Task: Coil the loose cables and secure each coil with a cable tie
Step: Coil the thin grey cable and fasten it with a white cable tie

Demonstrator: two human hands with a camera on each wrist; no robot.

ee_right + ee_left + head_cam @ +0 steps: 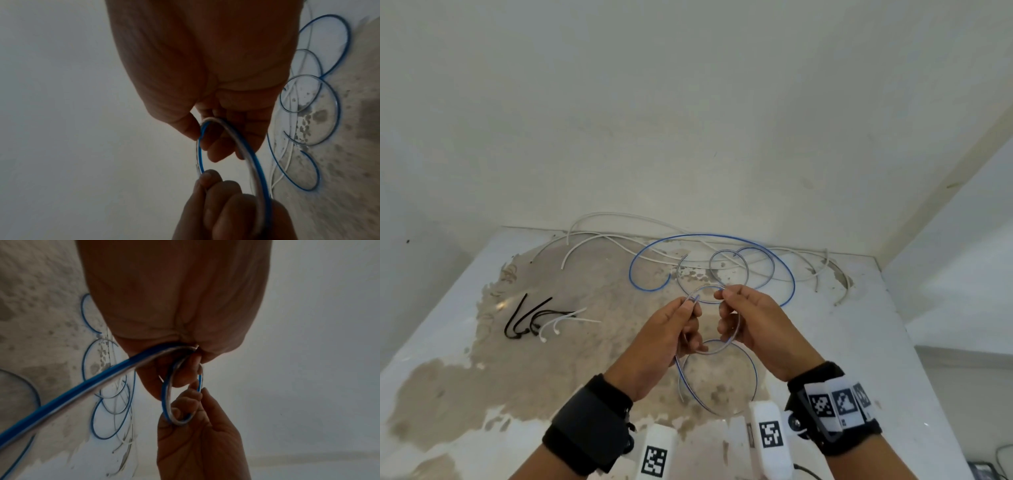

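A thin blue-and-clear cable [707, 286] is bent into a small loop held above the table between both hands. My left hand [693, 303] pinches one side of the loop at the fingertips; in the left wrist view the cable [82, 386] runs out from that pinch [193, 352]. My right hand [722, 293] pinches the other side, its fingers curled round the loop [255, 162]. More of the cable hangs in a wider arc [756, 373] under the wrists. Black cable ties [517, 318] and white cable ties [565, 320] lie at the left.
Another blue cable [709, 235] lies in large curls behind the hands, over several white cables [613, 214] strewn along the back wall. The white table [859, 342] has a worn brown patch. Its right edge drops to the floor.
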